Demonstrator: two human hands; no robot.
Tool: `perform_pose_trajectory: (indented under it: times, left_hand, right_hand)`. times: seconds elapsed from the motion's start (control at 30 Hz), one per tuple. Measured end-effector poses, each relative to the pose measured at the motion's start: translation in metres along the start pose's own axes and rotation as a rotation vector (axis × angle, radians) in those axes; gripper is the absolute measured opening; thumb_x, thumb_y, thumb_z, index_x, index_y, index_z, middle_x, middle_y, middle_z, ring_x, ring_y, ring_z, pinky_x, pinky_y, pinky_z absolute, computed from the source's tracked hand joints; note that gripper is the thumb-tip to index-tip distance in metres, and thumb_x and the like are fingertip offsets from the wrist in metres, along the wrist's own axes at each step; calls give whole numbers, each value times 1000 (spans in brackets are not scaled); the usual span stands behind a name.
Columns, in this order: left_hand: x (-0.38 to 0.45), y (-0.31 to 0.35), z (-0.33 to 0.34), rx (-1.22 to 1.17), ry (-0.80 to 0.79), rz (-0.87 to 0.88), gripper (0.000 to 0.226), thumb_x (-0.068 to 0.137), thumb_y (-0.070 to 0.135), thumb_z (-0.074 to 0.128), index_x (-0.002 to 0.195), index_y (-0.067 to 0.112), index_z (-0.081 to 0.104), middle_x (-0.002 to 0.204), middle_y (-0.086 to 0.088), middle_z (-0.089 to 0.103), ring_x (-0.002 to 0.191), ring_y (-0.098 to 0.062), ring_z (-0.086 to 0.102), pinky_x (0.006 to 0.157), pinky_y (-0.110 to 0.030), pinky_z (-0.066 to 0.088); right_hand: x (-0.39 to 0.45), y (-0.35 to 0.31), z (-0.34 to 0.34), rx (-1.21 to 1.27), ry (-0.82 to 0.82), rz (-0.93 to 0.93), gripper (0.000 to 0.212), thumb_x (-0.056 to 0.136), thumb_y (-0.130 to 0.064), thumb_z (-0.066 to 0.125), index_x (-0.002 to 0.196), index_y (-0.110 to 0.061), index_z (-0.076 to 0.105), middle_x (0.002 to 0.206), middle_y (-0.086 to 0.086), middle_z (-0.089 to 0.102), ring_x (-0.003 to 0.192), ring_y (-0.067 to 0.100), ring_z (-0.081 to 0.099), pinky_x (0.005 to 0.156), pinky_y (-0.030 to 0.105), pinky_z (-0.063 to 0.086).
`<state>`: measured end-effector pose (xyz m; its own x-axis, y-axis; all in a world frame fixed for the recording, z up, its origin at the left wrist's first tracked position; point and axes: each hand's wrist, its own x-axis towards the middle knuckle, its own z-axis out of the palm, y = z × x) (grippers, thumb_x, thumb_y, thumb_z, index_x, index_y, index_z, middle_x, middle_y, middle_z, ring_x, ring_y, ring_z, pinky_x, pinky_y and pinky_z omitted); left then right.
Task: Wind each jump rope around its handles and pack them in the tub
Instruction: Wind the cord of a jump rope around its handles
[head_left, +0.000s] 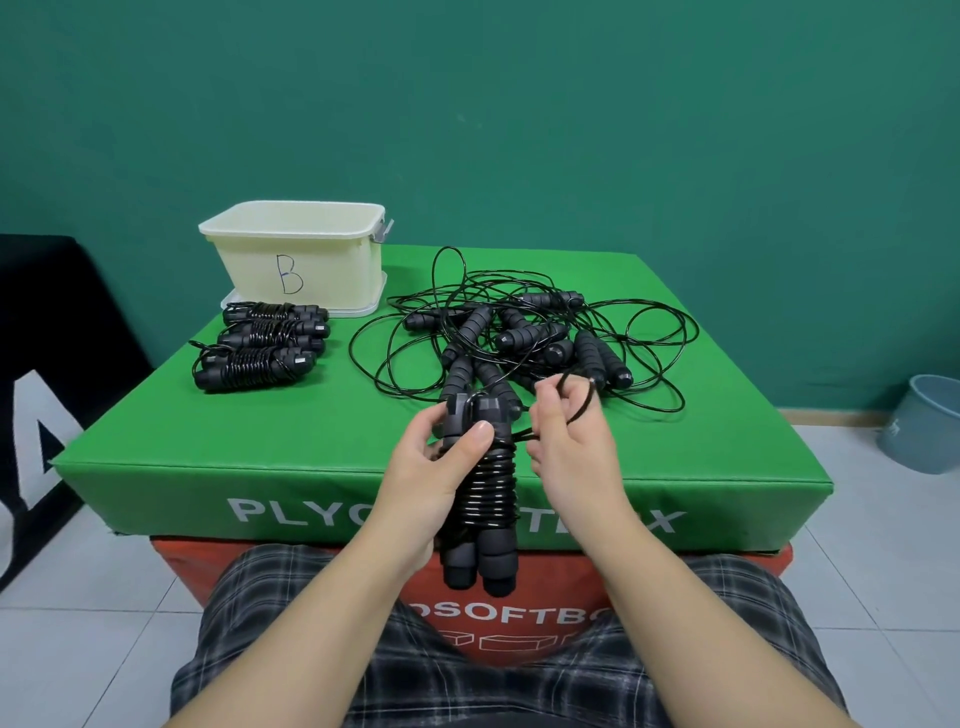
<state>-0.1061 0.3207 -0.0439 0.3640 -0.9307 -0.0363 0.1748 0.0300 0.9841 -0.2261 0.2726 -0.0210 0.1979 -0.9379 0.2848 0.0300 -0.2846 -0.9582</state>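
Observation:
My left hand grips a pair of black jump rope handles held together upright, with black cord coiled round their middle. My right hand pinches the loose end loop of that cord just right of the handles. A cream tub marked "B" stands at the back left of the green box, its inside hidden from here. In front of it lie three wound rope bundles. A tangled pile of unwound ropes with several black handles covers the middle and right.
The green padded box sits on a red box between my knees. A grey-blue bucket stands on the tiled floor at the right. A black mat leans at the far left.

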Motion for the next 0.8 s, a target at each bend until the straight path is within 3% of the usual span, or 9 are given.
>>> perform_pose_trajectory:
  times: [0.07, 0.17, 0.23, 0.3, 0.4, 0.47, 0.57, 0.67, 0.8]
  left_hand:
    - [1, 1, -1, -2, 28, 16, 53, 59, 49, 78, 106, 34, 57, 100, -10, 70, 87, -24, 69, 81, -44, 56]
    - [3, 4, -5, 9, 54, 14, 56, 59, 49, 74, 108, 29, 56, 93, -9, 73, 81, -26, 70, 80, -50, 56]
    - [4, 4, -7, -3, 58, 12, 58, 62, 49, 73, 111, 25, 56, 91, -9, 73, 81, -29, 70, 79, -54, 56]
    - [3, 3, -8, 10, 51, 13, 56, 63, 50, 72, 111, 25, 56, 93, -10, 73, 83, -31, 70, 79, -56, 55]
    - [0, 1, -5, 30, 16, 16, 54, 64, 51, 71, 110, 27, 56, 93, -8, 73, 79, -26, 69, 81, -52, 56]
    - [-1, 0, -1, 39, 3, 10, 60, 61, 54, 71, 112, 28, 55, 95, -7, 72, 79, -23, 69, 81, -49, 56]
    - [-2, 0, 3, 61, -1, 6, 71, 57, 63, 73, 116, 30, 53, 102, -6, 70, 87, -23, 69, 82, -46, 56]
    - [0, -1, 5, 105, -5, 28, 66, 56, 67, 74, 111, 37, 54, 102, -2, 70, 95, -23, 67, 85, -47, 55]
    - [0, -2, 5, 93, 17, 14, 73, 53, 65, 78, 114, 32, 54, 100, -4, 70, 90, -22, 68, 82, -42, 55]
  right_hand:
    - [-3, 2, 3, -28, -118, -27, 6, 97, -35, 43, 102, -38, 45, 75, -18, 44, 65, 0, 41, 67, 24, 36]
    - [-8, 0, 4, -147, -297, -50, 53, 100, -19, 42, 137, -45, 13, 94, -8, 43, 72, 2, 45, 79, 29, 43]
    - [-9, -6, 4, -264, -359, -99, 70, 100, -9, 41, 135, -48, -6, 103, -8, 42, 70, 1, 47, 76, 23, 49]
    - [-6, -11, 0, -348, -369, -143, 75, 100, -4, 40, 126, -56, -8, 104, -10, 45, 66, -2, 48, 68, 18, 49]
    - [0, -13, -12, -569, -348, -251, 77, 100, -8, 42, 127, -59, -10, 102, -8, 57, 67, -8, 53, 68, 23, 49]
    - [-1, -10, -17, -657, -294, -352, 74, 99, -9, 42, 135, -47, -11, 99, -8, 61, 74, -14, 54, 67, 12, 41]
    - [-6, -7, -14, -692, -162, -443, 69, 90, -15, 35, 139, -36, -9, 106, 4, 67, 88, 7, 63, 73, 24, 46]
    - [-11, -9, -8, -647, -130, -441, 52, 97, -36, 22, 136, -46, -10, 110, 7, 55, 93, 30, 59, 75, 42, 48]
    - [-12, -10, -3, -644, -247, -307, 50, 94, -63, 11, 132, -52, -20, 107, -2, 35, 89, 17, 45, 76, 34, 38]
